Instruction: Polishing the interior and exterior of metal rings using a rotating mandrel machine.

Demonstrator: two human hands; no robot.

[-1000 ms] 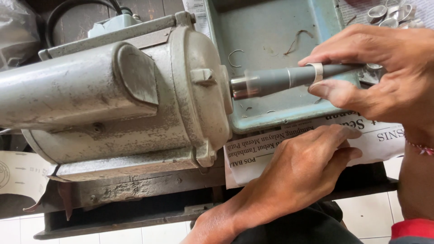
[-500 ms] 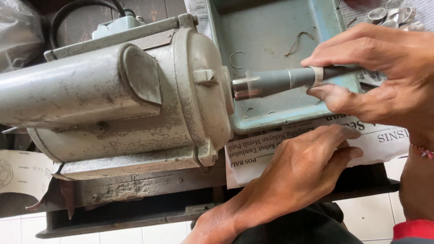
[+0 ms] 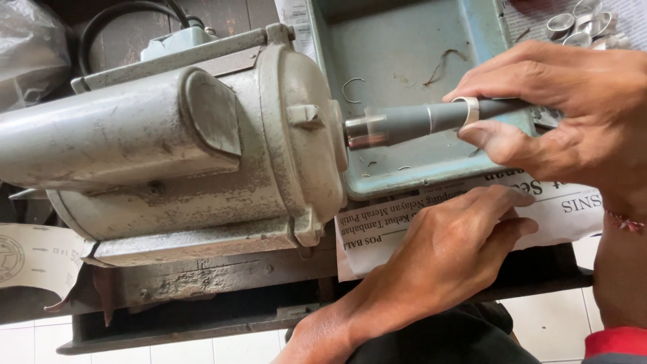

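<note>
Grey and tapered, the spindle (image 3: 431,120) is sticking out from the motor (image 3: 175,148) with 1 silver ring (image 3: 470,110) sitting on it. The right hand (image 3: 573,108) is pinching that ring between thumb and fingers. The left hand (image 3: 445,256) is lying flat, fingers together, holding nothing, on the newspaper (image 3: 566,202) below the spindle. More rings (image 3: 583,25) are waiting beyond the blue tray (image 3: 404,40), seemingly still to be worked.

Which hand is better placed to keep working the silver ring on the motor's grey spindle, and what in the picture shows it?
The right hand, probably. Its fingers already pinch the silver ring around the grey spindle projecting from the motor. The left hand lies flat on the newspaper below, holding nothing.
</note>
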